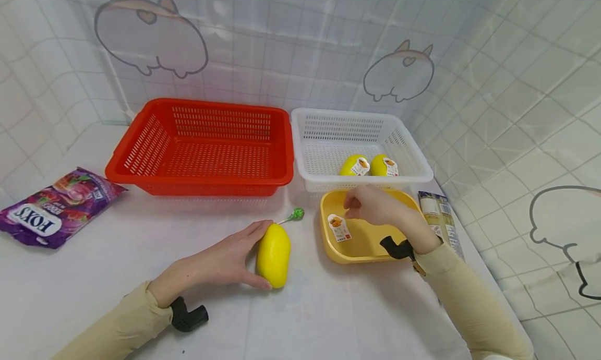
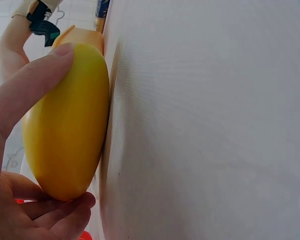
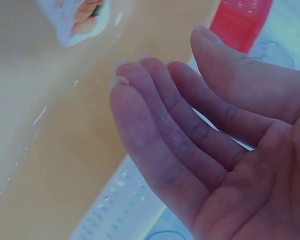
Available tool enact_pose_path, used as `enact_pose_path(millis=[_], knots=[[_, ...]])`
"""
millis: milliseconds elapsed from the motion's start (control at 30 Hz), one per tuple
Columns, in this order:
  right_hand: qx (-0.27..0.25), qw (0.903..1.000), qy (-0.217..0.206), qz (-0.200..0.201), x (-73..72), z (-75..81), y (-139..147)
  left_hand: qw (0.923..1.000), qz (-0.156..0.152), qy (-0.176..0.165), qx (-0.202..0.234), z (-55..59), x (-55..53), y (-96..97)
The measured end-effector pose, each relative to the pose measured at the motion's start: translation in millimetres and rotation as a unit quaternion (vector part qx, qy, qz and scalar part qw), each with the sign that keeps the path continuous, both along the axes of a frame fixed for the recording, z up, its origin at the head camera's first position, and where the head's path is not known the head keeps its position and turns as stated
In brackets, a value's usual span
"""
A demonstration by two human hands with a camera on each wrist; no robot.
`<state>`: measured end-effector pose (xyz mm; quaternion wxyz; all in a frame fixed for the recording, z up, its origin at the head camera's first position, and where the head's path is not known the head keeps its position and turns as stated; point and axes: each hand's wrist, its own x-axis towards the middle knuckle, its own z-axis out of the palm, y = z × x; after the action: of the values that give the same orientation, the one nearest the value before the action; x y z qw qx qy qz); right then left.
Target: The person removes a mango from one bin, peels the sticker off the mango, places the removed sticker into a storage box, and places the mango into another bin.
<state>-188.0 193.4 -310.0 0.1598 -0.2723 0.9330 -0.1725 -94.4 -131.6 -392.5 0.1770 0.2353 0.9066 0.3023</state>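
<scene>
A smooth yellow mango (image 1: 274,255) lies on the white table, and my left hand (image 1: 220,258) grips it with the thumb at one end and the fingers at the other. In the left wrist view the thumb presses on the top of the mango (image 2: 70,125). My right hand (image 1: 375,206) is over the yellow basin (image 1: 328,248), its fingers loosely bent and nothing between them, as the right wrist view of the hand (image 3: 210,135) confirms. A white fruit sticker (image 1: 339,228) is on the basin's inner wall, just left of that hand.
Behind stand a red basket (image 1: 216,188) and a white basket (image 1: 371,181); the white one holds two stickered mangoes (image 1: 355,166). A green lollipop (image 1: 297,214) lies between mango and basin. Left is a purple Fox's bag (image 1: 56,208); right of the basin, a packet (image 1: 439,216).
</scene>
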Motion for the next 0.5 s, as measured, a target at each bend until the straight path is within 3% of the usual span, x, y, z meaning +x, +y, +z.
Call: enact_pose_path(millis=[500], knots=[[-0.071,0.9964,0.040,-0.023,27.0,1.8,-19,1.0000,-0.002,0.008,0.003,-2.9,-0.6,-0.2]])
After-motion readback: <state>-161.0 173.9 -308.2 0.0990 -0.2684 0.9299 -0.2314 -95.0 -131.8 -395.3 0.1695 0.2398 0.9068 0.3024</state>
